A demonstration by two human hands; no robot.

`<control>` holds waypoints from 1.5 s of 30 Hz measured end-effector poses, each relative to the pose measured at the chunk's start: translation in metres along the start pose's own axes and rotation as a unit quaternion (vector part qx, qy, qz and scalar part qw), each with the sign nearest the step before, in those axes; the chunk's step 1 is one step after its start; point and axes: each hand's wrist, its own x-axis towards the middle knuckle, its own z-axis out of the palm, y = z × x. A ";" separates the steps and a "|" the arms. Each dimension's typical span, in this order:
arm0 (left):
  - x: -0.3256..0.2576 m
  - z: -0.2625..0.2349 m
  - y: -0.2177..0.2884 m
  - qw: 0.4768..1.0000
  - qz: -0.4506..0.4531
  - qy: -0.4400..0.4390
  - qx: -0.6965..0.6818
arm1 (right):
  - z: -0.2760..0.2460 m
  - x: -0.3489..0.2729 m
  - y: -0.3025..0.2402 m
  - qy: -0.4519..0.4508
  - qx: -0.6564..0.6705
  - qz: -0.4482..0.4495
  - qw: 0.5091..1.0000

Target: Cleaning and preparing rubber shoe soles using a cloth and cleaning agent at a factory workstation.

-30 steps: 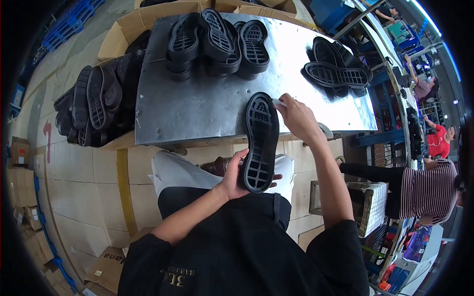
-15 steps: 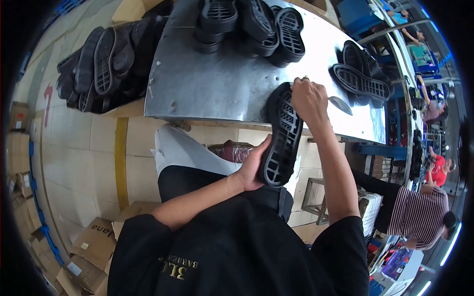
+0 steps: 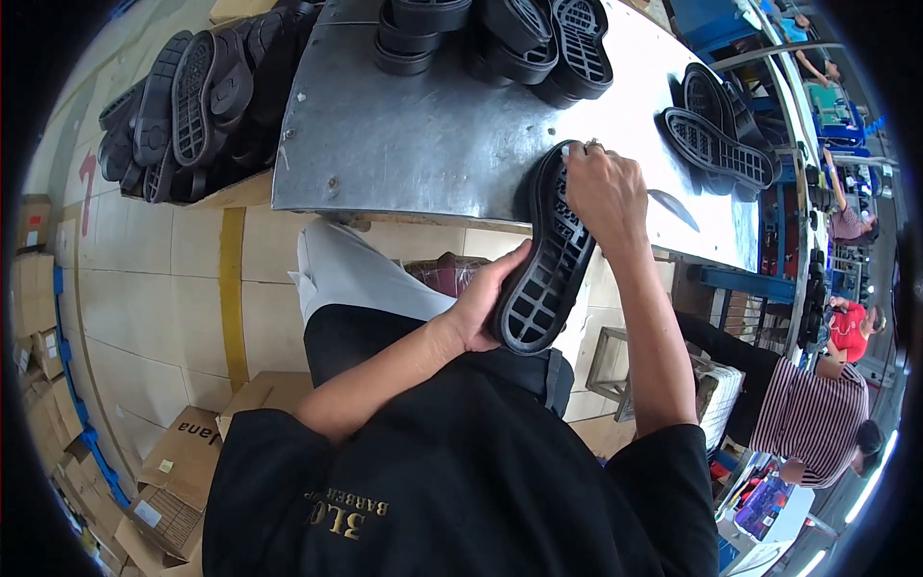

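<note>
My left hand (image 3: 478, 306) is wrapped round the lower side of a black shoe sole (image 3: 538, 300), its grid-ribbed inner face turned up toward me. At the sole's upper end my right hand (image 3: 608, 192) is closed, fingertips against the rim. What those fingers pinch is hidden by the knuckles. Beside the right hand shows a curved grey blade-like piece (image 3: 676, 209); whether the hand holds it or it lies on the table, I cannot tell. The sole is tilted in front of the near edge of a metal-topped table (image 3: 404, 163).
Stacked black soles (image 3: 519, 43) stand at the table's far side, and more soles (image 3: 716, 149) lie at its right. A carton of soles (image 3: 192, 111) is at the left. A stool (image 3: 611, 365) stands right of my legs. Another person in stripes (image 3: 812, 423) is farther right.
The sole's lower end has shifted slightly left and up, and its inner face is turned more toward me. Both hands stay on it. The whole view has shifted a little.
</note>
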 end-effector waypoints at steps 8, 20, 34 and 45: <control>-0.007 0.008 0.007 1.000 0.008 -0.006 0.001 | -0.017 -0.015 -0.021 -0.002 0.063 0.004 0.998; 0.009 0.009 0.038 1.000 0.011 -0.005 0.004 | -0.027 -0.040 0.023 -0.050 0.231 0.125 0.964; 0.010 -0.020 0.024 0.997 0.033 0.004 -0.067 | -0.001 0.016 0.002 -0.013 0.044 -0.053 0.998; 0.012 -0.026 0.016 0.993 0.065 0.028 -0.090 | -0.020 -0.031 -0.030 -0.001 -0.004 -0.075 0.997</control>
